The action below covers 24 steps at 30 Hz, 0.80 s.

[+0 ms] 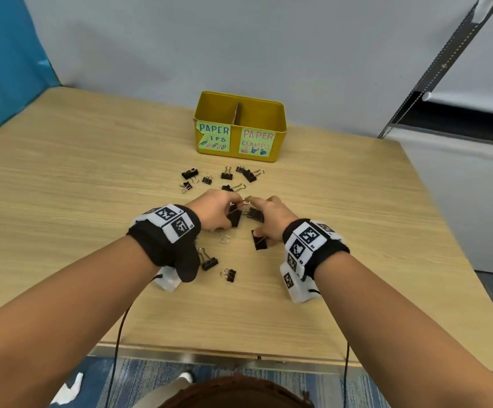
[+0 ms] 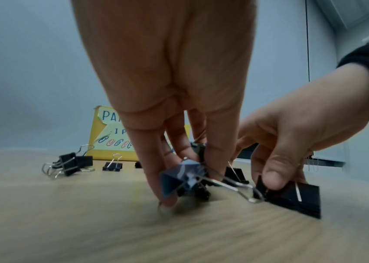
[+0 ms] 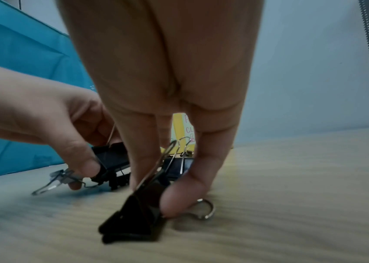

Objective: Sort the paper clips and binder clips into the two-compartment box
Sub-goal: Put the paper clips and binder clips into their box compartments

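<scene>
A yellow two-compartment box (image 1: 268,157) stands at the back, labelled for paper clips on the left and paper clamps on the right. Black binder clips lie scattered in front of it. My left hand (image 1: 232,208) reaches down into the middle pile and grips a black binder clip (image 2: 184,178) between its fingertips. My right hand (image 1: 256,228) is close beside it, and thumb and finger pinch a large black binder clip (image 3: 137,220) that rests on the table. The two hands nearly touch over the pile. No paper clip is plainly visible.
More binder clips (image 1: 226,173) lie in a loose row between the hands and the box. Two others (image 1: 209,262) sit near my left wrist. The wooden table (image 1: 62,201) ends at a grey wall behind and a blue panel (image 1: 0,69) on the left.
</scene>
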Each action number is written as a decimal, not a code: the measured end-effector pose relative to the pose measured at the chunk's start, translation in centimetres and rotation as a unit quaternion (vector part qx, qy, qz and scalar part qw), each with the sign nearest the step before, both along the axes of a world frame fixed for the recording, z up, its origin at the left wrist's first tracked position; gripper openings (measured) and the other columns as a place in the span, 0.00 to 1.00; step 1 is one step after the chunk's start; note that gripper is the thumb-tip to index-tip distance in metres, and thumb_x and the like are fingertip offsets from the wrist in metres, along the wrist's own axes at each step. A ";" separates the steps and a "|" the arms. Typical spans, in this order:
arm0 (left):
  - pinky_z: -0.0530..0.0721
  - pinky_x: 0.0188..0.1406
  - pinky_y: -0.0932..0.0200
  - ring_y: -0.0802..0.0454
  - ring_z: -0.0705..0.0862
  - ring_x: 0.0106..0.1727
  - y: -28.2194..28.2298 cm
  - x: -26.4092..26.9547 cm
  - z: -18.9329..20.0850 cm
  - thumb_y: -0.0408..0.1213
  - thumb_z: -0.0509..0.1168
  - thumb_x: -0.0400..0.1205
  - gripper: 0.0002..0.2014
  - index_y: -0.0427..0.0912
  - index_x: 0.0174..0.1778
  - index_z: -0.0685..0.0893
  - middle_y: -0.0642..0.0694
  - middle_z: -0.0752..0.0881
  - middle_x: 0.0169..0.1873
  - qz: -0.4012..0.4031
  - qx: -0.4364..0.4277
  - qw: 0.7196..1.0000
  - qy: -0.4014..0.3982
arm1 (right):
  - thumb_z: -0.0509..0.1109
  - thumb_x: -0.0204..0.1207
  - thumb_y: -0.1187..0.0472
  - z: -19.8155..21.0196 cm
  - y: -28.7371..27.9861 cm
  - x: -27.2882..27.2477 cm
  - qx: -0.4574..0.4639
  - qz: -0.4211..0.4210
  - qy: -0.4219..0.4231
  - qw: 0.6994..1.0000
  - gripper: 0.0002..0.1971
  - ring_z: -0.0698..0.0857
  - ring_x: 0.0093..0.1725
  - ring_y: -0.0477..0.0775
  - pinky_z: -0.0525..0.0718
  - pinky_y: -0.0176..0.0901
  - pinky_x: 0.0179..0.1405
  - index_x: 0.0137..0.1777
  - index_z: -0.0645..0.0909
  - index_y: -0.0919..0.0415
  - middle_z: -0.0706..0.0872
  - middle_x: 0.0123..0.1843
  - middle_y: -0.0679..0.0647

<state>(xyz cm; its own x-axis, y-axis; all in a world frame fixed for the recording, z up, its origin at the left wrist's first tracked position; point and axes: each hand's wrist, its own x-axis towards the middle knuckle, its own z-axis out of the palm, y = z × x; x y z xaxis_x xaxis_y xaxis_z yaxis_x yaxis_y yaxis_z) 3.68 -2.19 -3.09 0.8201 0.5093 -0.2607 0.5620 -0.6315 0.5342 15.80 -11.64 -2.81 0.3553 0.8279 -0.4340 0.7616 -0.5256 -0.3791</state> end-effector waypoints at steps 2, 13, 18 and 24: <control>0.77 0.29 0.64 0.50 0.80 0.37 0.3 0.1 -0.1 0.28 0.71 0.72 0.23 0.45 0.63 0.79 0.52 0.76 0.32 -0.006 -0.008 1.000 0.007 | 0.72 0.73 0.70 -0.1 0.4 0.1 0.005 0.021 -0.017 1.000 0.30 0.81 0.64 0.63 0.89 0.54 0.53 0.74 0.74 0.52 0.73 0.70 0.61; 0.82 0.30 0.60 0.54 0.79 0.26 4.0 1.4 2.6 0.25 0.72 0.72 0.21 0.42 0.59 0.79 0.47 0.80 0.29 0.016 -0.100 0.992 -0.070 | 0.71 0.73 0.74 2.2 3.4 4.8 0.158 -0.126 0.135 0.970 0.08 0.85 0.39 0.52 0.86 0.29 0.29 0.51 0.87 0.68 0.82 0.34 0.50; 0.85 0.28 0.60 0.51 0.82 0.27 7.5 4.3 7.0 0.25 0.72 0.72 0.19 0.44 0.55 0.79 0.48 0.81 0.30 0.077 -0.055 0.978 -0.188 | 0.70 0.74 0.74 8.0 8.9 8.2 0.363 -0.215 0.148 0.894 0.09 0.83 0.32 0.46 0.85 0.25 0.23 0.54 0.85 0.73 0.84 0.39 0.55; 0.72 0.15 0.79 0.56 0.77 0.23 11.6 8.6 10.4 0.25 0.70 0.72 0.18 0.45 0.56 0.80 0.53 0.78 0.25 0.124 0.024 0.959 -0.255 | 0.64 0.78 0.70 9.1 15.9 10.4 0.379 -0.198 0.000 0.904 0.12 0.87 0.52 0.59 0.85 0.52 0.61 0.58 0.85 0.63 0.89 0.52 0.61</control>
<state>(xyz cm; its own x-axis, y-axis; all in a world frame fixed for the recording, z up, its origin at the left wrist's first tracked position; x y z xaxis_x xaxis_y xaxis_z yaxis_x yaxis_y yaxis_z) 12.23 9.38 7.33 0.6864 0.7070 0.1703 0.3726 -0.5430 0.7526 26.19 4.30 6.34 0.6896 0.6947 0.2045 0.5698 -0.3461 -0.7454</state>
